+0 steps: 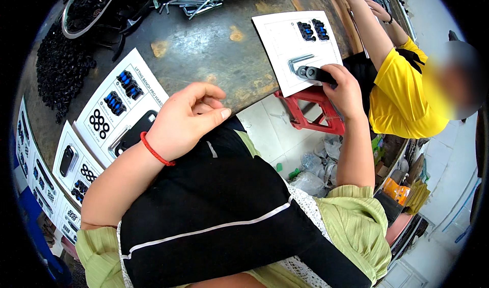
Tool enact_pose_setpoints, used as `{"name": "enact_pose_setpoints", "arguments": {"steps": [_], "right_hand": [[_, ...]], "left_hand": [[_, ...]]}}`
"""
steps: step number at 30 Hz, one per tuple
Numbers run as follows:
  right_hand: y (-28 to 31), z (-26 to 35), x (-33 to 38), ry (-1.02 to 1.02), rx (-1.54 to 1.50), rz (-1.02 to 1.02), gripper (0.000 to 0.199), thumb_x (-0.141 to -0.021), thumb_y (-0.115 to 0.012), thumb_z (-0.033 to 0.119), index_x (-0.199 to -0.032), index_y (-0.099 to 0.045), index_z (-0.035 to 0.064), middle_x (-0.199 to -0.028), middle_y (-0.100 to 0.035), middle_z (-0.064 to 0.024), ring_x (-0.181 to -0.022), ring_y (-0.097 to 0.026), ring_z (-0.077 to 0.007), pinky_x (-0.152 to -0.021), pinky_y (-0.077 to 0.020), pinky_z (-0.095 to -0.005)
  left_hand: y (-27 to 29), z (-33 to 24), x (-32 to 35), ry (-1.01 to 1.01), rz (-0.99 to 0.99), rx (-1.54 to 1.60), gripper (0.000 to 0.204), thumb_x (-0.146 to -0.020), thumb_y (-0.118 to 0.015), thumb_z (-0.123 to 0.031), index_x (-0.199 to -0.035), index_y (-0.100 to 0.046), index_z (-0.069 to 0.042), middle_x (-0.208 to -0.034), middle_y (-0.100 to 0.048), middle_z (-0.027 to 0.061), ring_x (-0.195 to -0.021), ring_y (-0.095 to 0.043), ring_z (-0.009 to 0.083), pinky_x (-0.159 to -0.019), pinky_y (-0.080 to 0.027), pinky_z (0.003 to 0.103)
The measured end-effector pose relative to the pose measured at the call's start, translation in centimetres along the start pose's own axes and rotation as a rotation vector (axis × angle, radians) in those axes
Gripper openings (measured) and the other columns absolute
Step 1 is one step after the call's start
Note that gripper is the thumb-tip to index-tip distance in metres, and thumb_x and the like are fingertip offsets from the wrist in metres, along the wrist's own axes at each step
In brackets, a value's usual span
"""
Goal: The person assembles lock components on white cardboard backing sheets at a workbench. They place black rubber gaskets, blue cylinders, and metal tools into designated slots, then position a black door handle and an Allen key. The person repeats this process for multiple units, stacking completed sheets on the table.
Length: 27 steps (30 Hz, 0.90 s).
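Note:
My right hand [345, 86] pinches a black oblong part [317, 74] with round, ring-like ends, over the lower part of a white printed card [275, 43]. Silver hex keys [299, 60] lie on that card next to the part, and black-and-blue hardware pieces [313, 30] sit nearer its top. My left hand [186, 117], with a red cord at the wrist, hovers by the table's near edge, fingers loosely curled, thumb apart, holding nothing visible. Below its wrist, another black oblong part [137, 133] rests on a second card [97, 122], partly hidden by my arm.
More filled cards [71, 160] overlap at the left. A heap of small black rings [61, 69], a metal-rimmed container [94, 7] and a pile of hex keys [196, 0] occupy the table's far side. A co-worker in yellow [407, 94] reaches in at right, near a red stool [310, 109].

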State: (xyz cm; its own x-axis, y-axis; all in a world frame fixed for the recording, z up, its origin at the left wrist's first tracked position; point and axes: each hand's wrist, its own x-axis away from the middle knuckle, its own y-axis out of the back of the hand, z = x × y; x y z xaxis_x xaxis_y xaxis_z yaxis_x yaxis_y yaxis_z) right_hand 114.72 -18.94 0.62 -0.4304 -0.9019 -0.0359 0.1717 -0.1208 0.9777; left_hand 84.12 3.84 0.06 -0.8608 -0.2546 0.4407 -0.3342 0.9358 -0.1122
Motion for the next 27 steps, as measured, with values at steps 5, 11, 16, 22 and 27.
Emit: {"name": "enact_pose_setpoints", "arguments": {"steps": [5, 11, 16, 22, 27], "right_hand": [[-0.3, -1.1, -2.1, 0.016, -0.008, 0.076, 0.038, -0.069, -0.069, -0.003, -0.106, -0.066, 0.0052, -0.109, -0.062, -0.0114, -0.100, -0.062, -0.0328, -0.087, -0.0521, -0.0376], [-0.4, -1.1, -3.0, 0.075, -0.001, 0.101, 0.038, -0.069, -0.068, -0.004, -0.105, -0.068, 0.0047, -0.109, -0.063, -0.0102, -0.102, -0.061, -0.0311, -0.090, -0.0515, -0.0376], [-0.2, -1.1, -3.3, 0.115, 0.059, 0.114, 0.037, -0.070, -0.068, -0.004, -0.106, -0.069, 0.0049, -0.109, -0.063, -0.0093, -0.103, -0.061, -0.0303, -0.091, -0.0505, -0.0380], [-0.2, -1.4, -3.7, 0.115, 0.096, 0.123, 0.035, -0.071, -0.068, -0.003, -0.105, -0.069, 0.0050, -0.108, -0.064, -0.0098, -0.103, -0.061, -0.0310, -0.092, -0.0497, -0.0386], [-0.1, -1.6, -4.1, 0.123, 0.090, 0.117, 0.035, -0.071, -0.068, -0.002, -0.105, -0.069, 0.0048, -0.108, -0.064, -0.0110, -0.103, -0.061, -0.0320, -0.092, -0.0495, -0.0393]], "left_hand": [[-0.5, 0.3, -0.5, -0.002, 0.040, -0.036, 0.033, -0.089, -0.069, -0.009, -0.119, -0.057, 0.000, -0.103, -0.060, 0.0045, -0.093, -0.060, 0.0102, -0.086, -0.050, 0.025], [-0.4, 0.4, -0.6, 0.021, 0.044, -0.104, 0.033, -0.088, -0.070, -0.009, -0.118, -0.058, 0.001, -0.103, -0.060, 0.0047, -0.094, -0.060, 0.0103, -0.086, -0.051, 0.026], [-0.5, 0.1, -0.9, 0.043, 0.051, -0.134, 0.032, -0.088, -0.070, -0.009, -0.116, -0.059, 0.001, -0.103, -0.061, 0.0054, -0.093, -0.060, 0.0105, -0.086, -0.051, 0.026], [-0.7, 0.5, -1.2, 0.041, 0.055, -0.146, 0.031, -0.088, -0.069, -0.008, -0.116, -0.059, 0.001, -0.102, -0.062, 0.0055, -0.092, -0.061, 0.0109, -0.085, -0.051, 0.026], [-0.9, 0.8, -1.4, 0.019, 0.043, -0.182, 0.032, -0.088, -0.070, -0.009, -0.116, -0.059, 0.000, -0.101, -0.063, 0.0064, -0.093, -0.061, 0.0120, -0.085, -0.052, 0.027]]}}
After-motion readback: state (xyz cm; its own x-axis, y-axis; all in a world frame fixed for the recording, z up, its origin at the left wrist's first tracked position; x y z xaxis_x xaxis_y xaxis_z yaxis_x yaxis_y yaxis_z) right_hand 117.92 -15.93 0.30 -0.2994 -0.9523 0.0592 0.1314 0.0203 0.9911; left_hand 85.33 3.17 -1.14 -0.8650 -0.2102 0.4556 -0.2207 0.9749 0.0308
